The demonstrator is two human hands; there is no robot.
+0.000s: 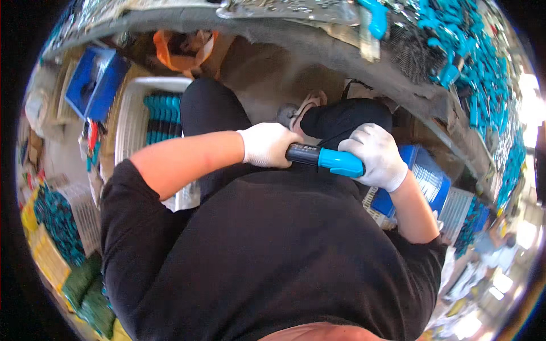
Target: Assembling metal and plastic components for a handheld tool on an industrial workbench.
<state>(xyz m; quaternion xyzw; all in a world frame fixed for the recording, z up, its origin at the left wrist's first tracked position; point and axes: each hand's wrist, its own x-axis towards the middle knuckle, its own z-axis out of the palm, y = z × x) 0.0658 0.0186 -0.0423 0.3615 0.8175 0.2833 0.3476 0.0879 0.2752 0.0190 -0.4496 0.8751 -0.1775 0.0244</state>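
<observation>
A black-and-teal stick-shaped tool (327, 158) lies level across my lap, in front of my black shirt; its exact kind does not show. My left hand (270, 146), in a white knit glove, is closed round its black end. On the teal end, my right hand (374, 154), gloved the same way, is closed with knuckles up. Both ends of the tool are partly hidden by the gloves. By my left thigh, a white plastic basket (128, 122) contains a row of similar teal-and-black tools (163, 118).
Ahead runs a cloth-covered bench (318, 48), with a metal tray (284, 8) and heaps of teal parts (469, 62). Blue bins (95, 82) stand at left and right. An orange bag (165, 54) sits under the bench. Crates of teal parts (57, 224) and a person (500, 247) are behind.
</observation>
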